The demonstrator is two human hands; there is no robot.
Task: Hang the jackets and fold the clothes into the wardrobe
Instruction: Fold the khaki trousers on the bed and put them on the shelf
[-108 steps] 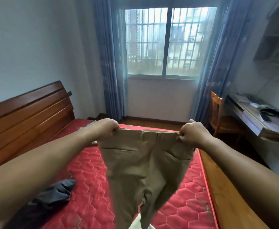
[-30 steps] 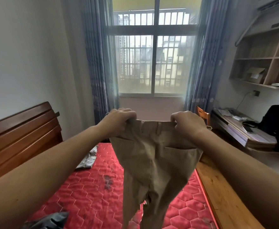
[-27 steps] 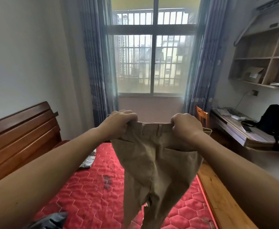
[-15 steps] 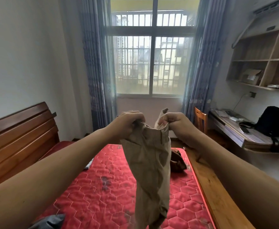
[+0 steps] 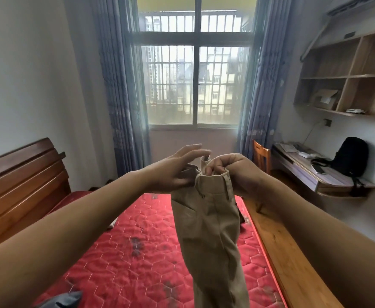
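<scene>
1. My right hand [image 5: 237, 172] is clamped on the doubled waistband [image 5: 213, 181] of the khaki trousers [image 5: 211, 230], fingers curled round it and carrying the full load.
2. My left hand [image 5: 177, 170] is just beside the waistband, fingers spread, gripping nothing. Can't tell if it touches cloth.
3. Trousers hang in the air, halved lengthwise, legs dangling over the red mattress [image 5: 126, 252].
4. My read on handling: light, limp, not slippery, not fragile. The waistband is the stiffest part, so hold there and take the second hold lower on the legs.

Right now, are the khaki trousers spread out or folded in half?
Folded in half lengthwise: the trousers hang as one narrow column, waistband ends together in the right hand; left hand open.
</scene>
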